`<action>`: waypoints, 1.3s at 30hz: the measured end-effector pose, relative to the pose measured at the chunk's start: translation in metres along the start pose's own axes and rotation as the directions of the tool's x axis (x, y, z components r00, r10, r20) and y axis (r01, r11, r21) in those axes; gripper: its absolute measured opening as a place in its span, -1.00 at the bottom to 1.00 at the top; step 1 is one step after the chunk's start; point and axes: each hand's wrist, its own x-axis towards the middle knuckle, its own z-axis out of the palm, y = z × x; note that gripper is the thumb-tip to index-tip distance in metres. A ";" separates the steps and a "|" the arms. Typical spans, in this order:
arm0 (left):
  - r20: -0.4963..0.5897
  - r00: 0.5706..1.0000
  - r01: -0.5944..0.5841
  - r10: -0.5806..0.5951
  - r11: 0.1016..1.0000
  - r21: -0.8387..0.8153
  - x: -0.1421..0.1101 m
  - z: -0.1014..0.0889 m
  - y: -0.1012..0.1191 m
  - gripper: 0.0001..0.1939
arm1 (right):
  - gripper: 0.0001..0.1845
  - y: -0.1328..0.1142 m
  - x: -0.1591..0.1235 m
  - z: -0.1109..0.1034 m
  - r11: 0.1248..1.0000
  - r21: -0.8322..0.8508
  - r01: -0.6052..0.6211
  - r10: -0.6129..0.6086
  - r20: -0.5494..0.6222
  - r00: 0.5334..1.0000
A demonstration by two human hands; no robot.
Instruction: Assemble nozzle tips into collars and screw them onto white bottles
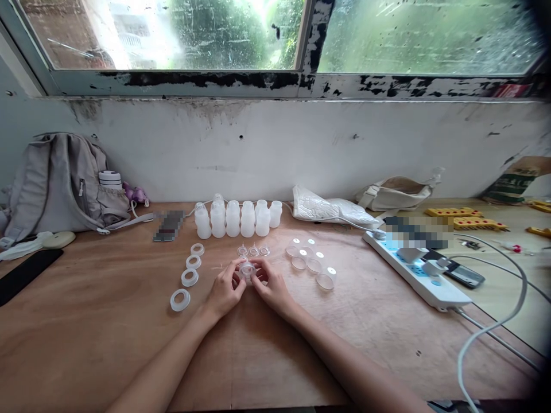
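Note:
My left hand (225, 285) and my right hand (271, 285) meet over the table, with fingers closed around the sides of a translucent bottle collar (247, 270). A clear part seems to sit inside the collar; its details are too small to tell. Just beyond my fingers three clear bottle teats (253, 251) stand in a row. To the left, several white bottle collars (189, 278) lie in a line running toward me. On the right are several clear domed caps (325, 280). Behind the teats, several frosted baby bottles (233, 221) stand together in rows.
A power strip (415, 275) with plugs and looping cables lies at the right. A white plastic packet (327, 206) and a beige bag (396, 192) rest against the wall. At left are a grey backpack (64, 178), a black flat object (28, 276) and a blurred phone-like item (169, 225).

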 end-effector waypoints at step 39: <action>-0.054 0.997 0.055 -0.049 0.991 0.119 -0.002 0.005 0.004 -0.78 | -0.82 -0.004 -0.002 0.009 0.994 -0.095 -0.045 0.040 -0.054 0.998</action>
